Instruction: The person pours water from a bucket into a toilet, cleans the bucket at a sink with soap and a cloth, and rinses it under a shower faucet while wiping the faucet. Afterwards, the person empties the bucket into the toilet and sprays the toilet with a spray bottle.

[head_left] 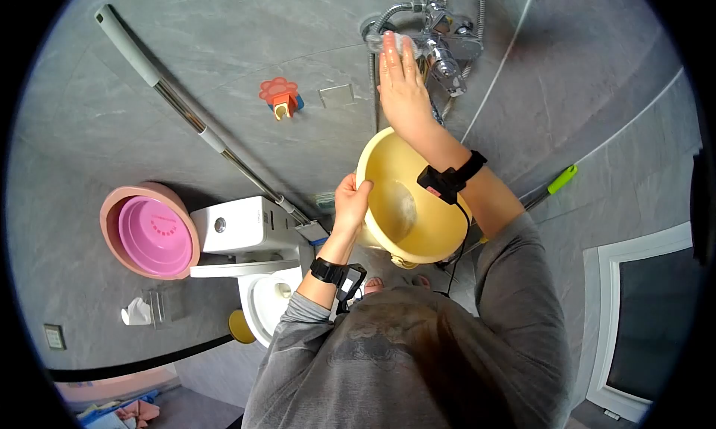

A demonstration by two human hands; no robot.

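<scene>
Grey bathroom [224,34]: left fingers [364,192] pinch one basin [432,228], right fingers [393,60] spread beside one tap [445,64].

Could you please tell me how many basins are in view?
3: a yellow basin, its rim gripped by the left hand, and a pink basin nested inside a salmon basin beside the toilet. Others could be hidden beneath these.

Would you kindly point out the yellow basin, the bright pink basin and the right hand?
Yellow basin [434,224], head view: inside surface.
Bright pink basin [154,241], head view: inside bottom.
Right hand [405,101], head view: back.
</scene>
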